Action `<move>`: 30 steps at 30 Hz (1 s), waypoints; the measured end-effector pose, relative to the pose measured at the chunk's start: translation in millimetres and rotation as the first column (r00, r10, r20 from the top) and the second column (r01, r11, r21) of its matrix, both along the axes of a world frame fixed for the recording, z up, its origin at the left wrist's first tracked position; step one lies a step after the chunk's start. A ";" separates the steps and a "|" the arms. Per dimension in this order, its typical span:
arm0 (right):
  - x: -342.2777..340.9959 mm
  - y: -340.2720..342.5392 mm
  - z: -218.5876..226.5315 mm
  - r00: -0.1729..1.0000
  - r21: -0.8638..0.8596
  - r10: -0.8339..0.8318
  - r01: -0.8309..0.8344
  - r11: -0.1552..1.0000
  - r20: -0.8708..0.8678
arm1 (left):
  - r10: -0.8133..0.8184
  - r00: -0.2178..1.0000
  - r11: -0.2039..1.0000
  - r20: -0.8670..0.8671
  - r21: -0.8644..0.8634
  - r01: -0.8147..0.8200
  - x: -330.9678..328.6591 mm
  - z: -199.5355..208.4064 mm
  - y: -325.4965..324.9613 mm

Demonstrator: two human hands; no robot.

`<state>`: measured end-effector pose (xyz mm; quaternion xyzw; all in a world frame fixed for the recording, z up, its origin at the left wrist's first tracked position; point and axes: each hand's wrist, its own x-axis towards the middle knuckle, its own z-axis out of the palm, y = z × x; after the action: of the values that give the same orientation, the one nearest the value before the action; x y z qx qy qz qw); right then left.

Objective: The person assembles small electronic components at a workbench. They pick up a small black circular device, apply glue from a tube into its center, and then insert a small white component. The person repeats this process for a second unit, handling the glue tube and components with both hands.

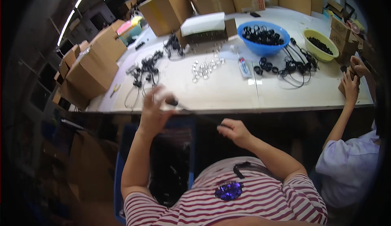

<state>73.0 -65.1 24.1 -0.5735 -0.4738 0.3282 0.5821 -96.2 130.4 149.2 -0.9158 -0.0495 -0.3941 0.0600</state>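
Far left: open cardboard boxes (91,73) along the table edge; small yellow-handled tool (115,90) lying on the table (211,96) near them. Next, a loose tangle of black corded parts (147,66). Left hand (152,113) is raised at the near edge, motion-blurred, thumb and fingers curled about the black end of a thin black cable (199,114); can't tell if it's actually pinching it. Below, a blue bin (118,175) with dark contents. Cable runs slantwise down to the right, in front of the table, between the two hands. Beyond it, scattered small shiny pieces (205,68). Right hand (236,131) sits lower, fingers bent in, thumb and forefinger pinching the cable's other stretch. Further right: tube (244,68), blue bowl (260,51) of black parts, coiled black cables (296,66), yellow-green bowl (330,56), then a co-worker's hands (351,83).
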 end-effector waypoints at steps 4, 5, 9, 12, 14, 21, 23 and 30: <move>1.9 -8.1 -22.8 0.902 0.033 -0.034 0.053 0.998 -0.431 | 0.025 0.764 0.524 0.645 -0.659 0.540 17.7 -67.5 -15.7; -0.6 -14.1 -26.8 0.884 0.076 0.024 0.013 0.997 -0.467 | 0.058 0.814 0.371 0.578 -0.770 0.520 16.5 -85.6 -25.1; -4.9 -27.6 -41.4 0.910 -0.009 0.020 -0.026 1.000 -0.415 | 0.062 0.767 -0.255 0.638 -0.733 0.630 49.6 -109.8 -56.8; -11.1 -29.4 -58.9 0.910 -0.112 0.067 -0.123 0.986 -0.408 | 0.050 0.620 -0.492 0.783 -0.521 0.698 56.5 -102.6 -68.6; -14.6 -29.1 -64.7 0.886 -0.074 0.129 -0.180 0.981 -0.445 | 0.115 0.611 -0.512 0.783 -0.480 0.712 57.7 -98.5 -75.0; -3.8 -36.2 -84.9 0.992 -0.016 0.126 -0.126 0.992 -0.013 | 0.180 0.575 -0.433 0.798 -0.461 0.775 57.5 -96.6 -76.5; -3.0 -37.5 -91.1 0.989 -0.161 0.082 -0.062 0.985 0.122 | 0.163 0.574 -0.377 0.802 -0.487 0.788 55.2 -95.5 -72.8; 2.4 -30.3 -134.2 0.987 -0.406 0.085 -0.022 0.914 0.137 | 0.106 0.562 -0.355 0.820 -0.497 0.792 50.9 -98.2 -75.3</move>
<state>75.3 -95.3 -110.1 -0.6911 -0.4547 0.3900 0.4044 -45.3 55.1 51.0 -0.3831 -0.0076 -0.4512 -0.8060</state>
